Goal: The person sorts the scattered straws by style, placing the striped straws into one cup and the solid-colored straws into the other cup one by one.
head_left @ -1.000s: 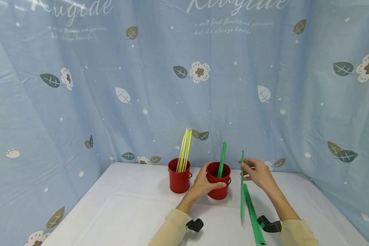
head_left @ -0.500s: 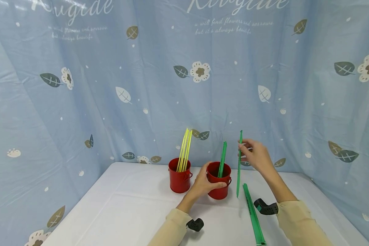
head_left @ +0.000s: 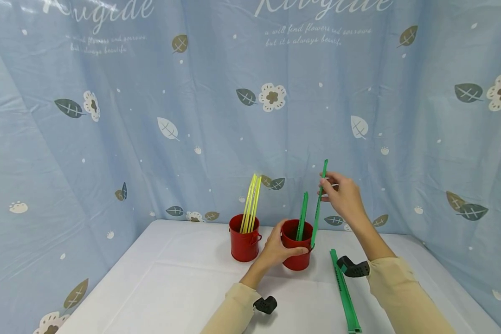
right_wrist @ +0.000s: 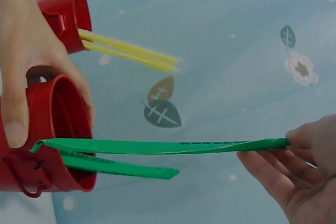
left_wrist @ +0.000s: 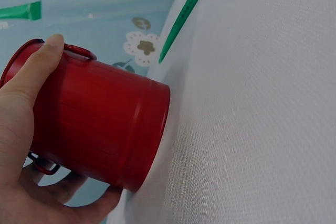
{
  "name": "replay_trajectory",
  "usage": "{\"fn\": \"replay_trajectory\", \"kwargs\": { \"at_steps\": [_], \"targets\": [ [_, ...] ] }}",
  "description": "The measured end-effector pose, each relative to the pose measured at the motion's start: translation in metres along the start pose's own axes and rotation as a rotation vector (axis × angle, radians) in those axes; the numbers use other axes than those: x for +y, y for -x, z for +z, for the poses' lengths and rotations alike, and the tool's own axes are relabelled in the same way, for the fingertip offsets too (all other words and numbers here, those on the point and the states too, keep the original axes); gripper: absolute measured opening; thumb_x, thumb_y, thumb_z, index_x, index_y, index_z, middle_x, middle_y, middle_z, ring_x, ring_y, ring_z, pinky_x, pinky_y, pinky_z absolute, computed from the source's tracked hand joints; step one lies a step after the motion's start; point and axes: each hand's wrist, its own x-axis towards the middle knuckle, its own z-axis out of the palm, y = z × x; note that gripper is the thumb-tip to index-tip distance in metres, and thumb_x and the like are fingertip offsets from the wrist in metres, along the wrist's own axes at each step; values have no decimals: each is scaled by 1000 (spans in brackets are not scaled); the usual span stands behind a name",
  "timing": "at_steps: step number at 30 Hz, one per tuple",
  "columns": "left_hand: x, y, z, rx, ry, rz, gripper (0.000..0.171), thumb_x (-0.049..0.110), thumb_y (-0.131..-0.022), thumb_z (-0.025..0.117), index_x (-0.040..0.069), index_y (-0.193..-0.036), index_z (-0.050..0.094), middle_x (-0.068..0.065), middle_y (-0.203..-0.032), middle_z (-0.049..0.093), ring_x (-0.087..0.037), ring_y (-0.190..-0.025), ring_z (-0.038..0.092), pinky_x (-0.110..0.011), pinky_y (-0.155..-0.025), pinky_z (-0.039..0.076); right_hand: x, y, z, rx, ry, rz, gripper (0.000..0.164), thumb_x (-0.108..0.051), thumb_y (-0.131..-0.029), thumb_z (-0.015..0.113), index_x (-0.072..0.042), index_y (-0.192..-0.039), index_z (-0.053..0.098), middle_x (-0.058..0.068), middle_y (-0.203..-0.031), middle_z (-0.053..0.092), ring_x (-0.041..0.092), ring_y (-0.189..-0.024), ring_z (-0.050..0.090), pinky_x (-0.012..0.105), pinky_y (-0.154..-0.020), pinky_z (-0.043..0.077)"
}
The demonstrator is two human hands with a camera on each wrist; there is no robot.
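My left hand (head_left: 275,246) grips the right-hand red bucket (head_left: 296,260), thumb across its near side and fingers round the far side. A slim green strip-like stick (right_wrist: 157,146) with dark print is pinched near its upper end by my right hand (head_left: 344,197). It slants down, its lower end in front of the bucket's right rim; in the left wrist view that green end (left_wrist: 26,11) shows outside the bucket. Another green stick (head_left: 302,215) leans inside this bucket. More green sticks (head_left: 344,292) lie together on the table to the right; their number is hard to tell.
A second red bucket (head_left: 244,248) stands to the left, holding several yellow sticks (head_left: 251,204). Both buckets have small side handles. A white cloth covers the table (head_left: 171,287). Behind it hangs a blue patterned curtain (head_left: 217,120).
My right hand has lifted the green stick up off the table and moved left, bringing its lower end to the bucket's rim and tilting it. My left hand stays on the bucket.
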Motion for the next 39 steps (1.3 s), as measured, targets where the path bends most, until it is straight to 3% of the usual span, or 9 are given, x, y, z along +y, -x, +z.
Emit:
{"fn": "replay_trajectory", "kwargs": {
  "at_steps": [8, 13, 22, 29, 36, 39],
  "targets": [
    [1, 1, 0, 0, 9, -3, 91, 40, -77, 82, 25, -150, 29, 8, -142, 46, -16, -132, 43, -36, -91, 56, -2, -9, 6, 76, -37, 12, 32, -19, -102, 52, -2, -127, 60, 22, -102, 69, 34, -85, 72, 23, -63, 59],
    [0, 0, 0, 0, 4, 3, 90, 40, -77, 82, 25, -150, 29, 8, -142, 46, -16, -132, 42, -35, -91, 56, 8, -10, 13, 86, -64, 28, 31, -16, -101, 53, -1, -127, 60, 24, -102, 69, 35, -85, 72, 26, -64, 60],
    [1, 0, 0, 3, 1, 2, 90, 41, -77, 82, 26, -149, 30, 9, -141, 47, -14, -131, 43, -35, -92, 56, 26, -2, 30, 49, -44, 46, 30, -13, -101, 53, 2, -126, 60, 26, -101, 69, 36, -83, 72, 27, -64, 60],
    [0, 0, 0, 7, -3, -4, 92, 43, -77, 82, 25, -150, 29, 9, -142, 46, -15, -131, 43, -36, -93, 55, 33, 7, 42, 21, -59, 82, 30, -14, -100, 55, 1, -125, 60, 26, -103, 69, 35, -83, 72, 35, -67, 61],
    [0, 1, 0, 5, -12, -1, 91, 44, -77, 81, 25, -150, 29, 9, -141, 46, -13, -130, 44, -34, -95, 54, 45, 17, 56, -4, -71, 119, 31, -14, -100, 56, 5, -125, 59, 27, -103, 68, 34, -81, 73, 30, -64, 61],
    [1, 1, -1, 3, -14, -1, 93, 44, -77, 81, 24, -151, 29, 8, -142, 46, -13, -130, 44, -35, -96, 53, 47, 20, 60, -21, -61, 134, 32, -15, -100, 56, 4, -126, 58, 26, -104, 68, 33, -81, 73, 35, -66, 61]
  ]
}}
